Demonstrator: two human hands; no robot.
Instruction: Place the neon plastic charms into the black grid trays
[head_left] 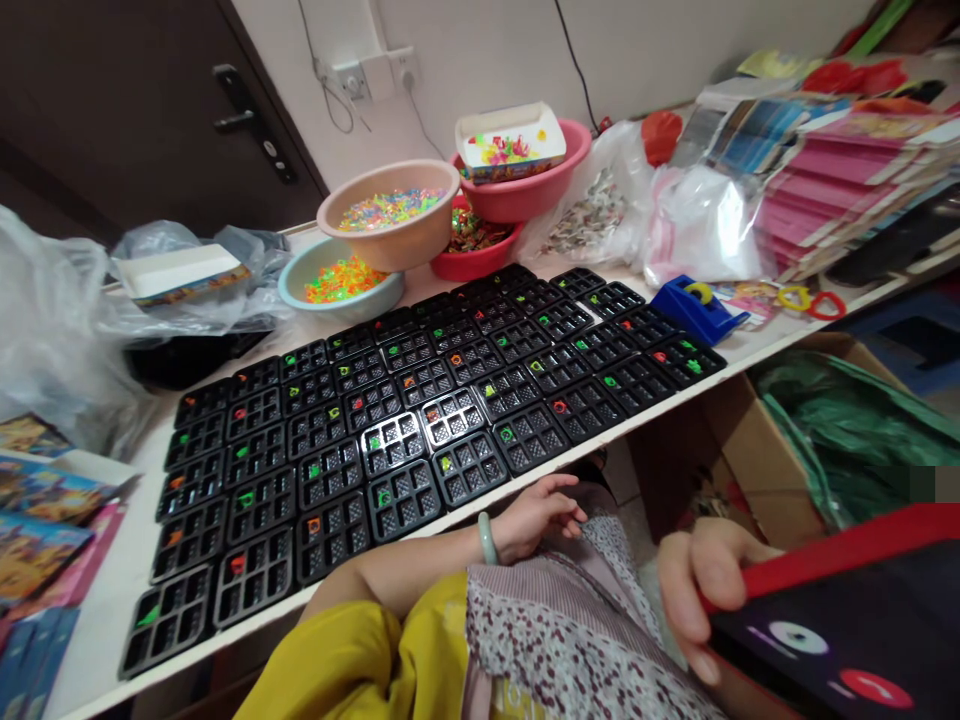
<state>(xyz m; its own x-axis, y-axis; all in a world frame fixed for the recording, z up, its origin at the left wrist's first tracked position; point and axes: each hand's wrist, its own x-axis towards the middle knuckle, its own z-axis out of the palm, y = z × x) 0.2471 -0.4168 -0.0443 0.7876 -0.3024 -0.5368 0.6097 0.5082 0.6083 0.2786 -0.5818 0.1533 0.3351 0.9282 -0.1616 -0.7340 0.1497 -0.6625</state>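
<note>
In my right hand is a smartphone in a red case, tilted at the lower right. My fingers wrap its near edge, and its dark screen shows a white and a red round button. My left hand, with a pale green bangle at the wrist, rests over my lap. Its fingers are loosely apart and hold nothing. Just beyond it, black compartment trays cover the table in rows. Most of them carry a small coloured plastic piece in one compartment, such as an orange one.
Basins of small colourful pieces, including a peach basin and a light blue basin, stand at the back. A blue tape dispenser sits right of the trays. A cardboard box with green plastic stands below. Printed boxes lie left.
</note>
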